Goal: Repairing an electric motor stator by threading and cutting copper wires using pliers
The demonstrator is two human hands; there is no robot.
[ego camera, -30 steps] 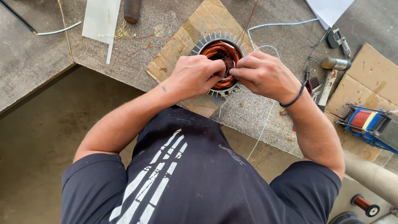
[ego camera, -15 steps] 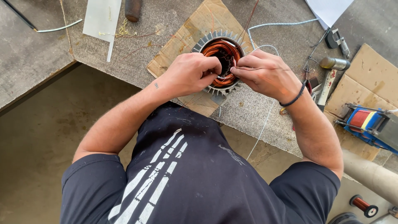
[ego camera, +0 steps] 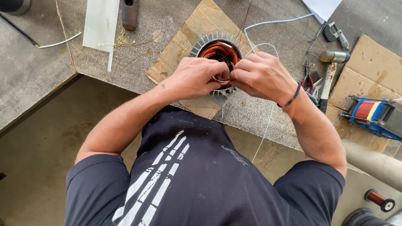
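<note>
Two hands (ego camera: 228, 77) over stator (ego camera: 217, 52), stone bench (ego camera: 42, 71).

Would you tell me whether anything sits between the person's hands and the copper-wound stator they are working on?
Nothing visible does. The left hand and right hand both rest directly on the stator, fingers meeting at its near rim.

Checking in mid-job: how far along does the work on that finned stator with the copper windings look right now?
Done: copper coils already sit inside the finned stator on the cardboard sheet. In hand: the left hand and right hand meet over its near rim, pinching something small that I cannot make out. Left: a white wire trails loose off the bench edge; the pliers lie beside it.
</note>
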